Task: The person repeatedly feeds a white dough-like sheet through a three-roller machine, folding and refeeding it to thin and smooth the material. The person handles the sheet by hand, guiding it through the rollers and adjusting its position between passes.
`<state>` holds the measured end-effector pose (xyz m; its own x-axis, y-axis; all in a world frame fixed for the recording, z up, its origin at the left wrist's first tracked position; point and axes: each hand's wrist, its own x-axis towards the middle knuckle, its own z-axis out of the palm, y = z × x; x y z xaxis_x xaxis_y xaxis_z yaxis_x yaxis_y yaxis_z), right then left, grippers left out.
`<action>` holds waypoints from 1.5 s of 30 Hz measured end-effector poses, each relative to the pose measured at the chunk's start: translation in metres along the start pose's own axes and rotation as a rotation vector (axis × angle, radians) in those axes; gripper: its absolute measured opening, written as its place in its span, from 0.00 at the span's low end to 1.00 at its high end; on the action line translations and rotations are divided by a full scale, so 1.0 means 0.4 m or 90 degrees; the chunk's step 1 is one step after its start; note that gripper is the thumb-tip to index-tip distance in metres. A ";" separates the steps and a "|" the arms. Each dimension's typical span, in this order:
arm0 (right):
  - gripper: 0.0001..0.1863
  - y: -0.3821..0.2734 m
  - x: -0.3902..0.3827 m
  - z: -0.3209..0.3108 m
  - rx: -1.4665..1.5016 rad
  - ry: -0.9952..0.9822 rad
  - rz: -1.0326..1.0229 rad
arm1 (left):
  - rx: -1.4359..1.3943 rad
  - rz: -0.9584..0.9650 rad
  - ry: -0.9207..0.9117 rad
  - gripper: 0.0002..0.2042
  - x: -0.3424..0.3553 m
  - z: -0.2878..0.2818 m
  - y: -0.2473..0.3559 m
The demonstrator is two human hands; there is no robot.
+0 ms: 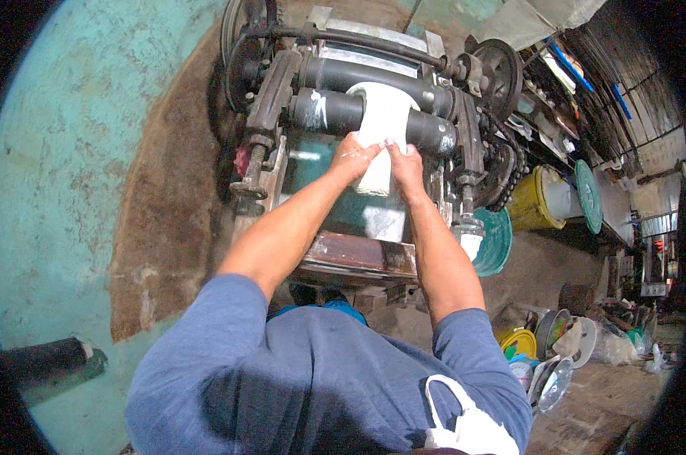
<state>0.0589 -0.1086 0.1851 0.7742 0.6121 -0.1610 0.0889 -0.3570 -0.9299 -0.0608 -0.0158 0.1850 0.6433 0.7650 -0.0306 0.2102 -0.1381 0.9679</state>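
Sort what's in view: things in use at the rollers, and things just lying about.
In use:
- white dough-like sheet, draped over the front roller
- rear roller, just behind

Apparently just lying about:
- yellow bucket
- turquoise tub
- green round lid
- dark cylinder, far left

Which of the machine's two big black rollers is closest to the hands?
The front roller, smeared with white. It is nearest the left hand and right hand, which hold the white sheet; the back roller lies behind it.

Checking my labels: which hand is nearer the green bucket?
Right. The right hand, gripping the white sheet, is up-left of the green bucket; the left hand is farther left.
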 end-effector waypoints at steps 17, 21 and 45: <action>0.50 -0.318 0.366 0.147 -0.717 0.012 -0.246 | 0.524 -0.071 -0.152 0.27 -0.340 -0.215 -0.249; 0.52 -0.323 0.481 0.152 -0.699 -0.039 -0.089 | 0.492 -0.089 -0.109 0.26 -0.327 -0.212 -0.240; 0.49 -0.188 0.127 0.125 -0.716 0.119 -0.425 | 0.517 -0.123 -0.140 0.24 -0.329 -0.211 -0.266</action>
<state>0.0601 -0.0154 0.2301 0.4450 0.8241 0.3506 0.8828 -0.4695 -0.0168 -0.2302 -0.0487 0.1071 0.6527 0.6938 -0.3045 0.7375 -0.4896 0.4652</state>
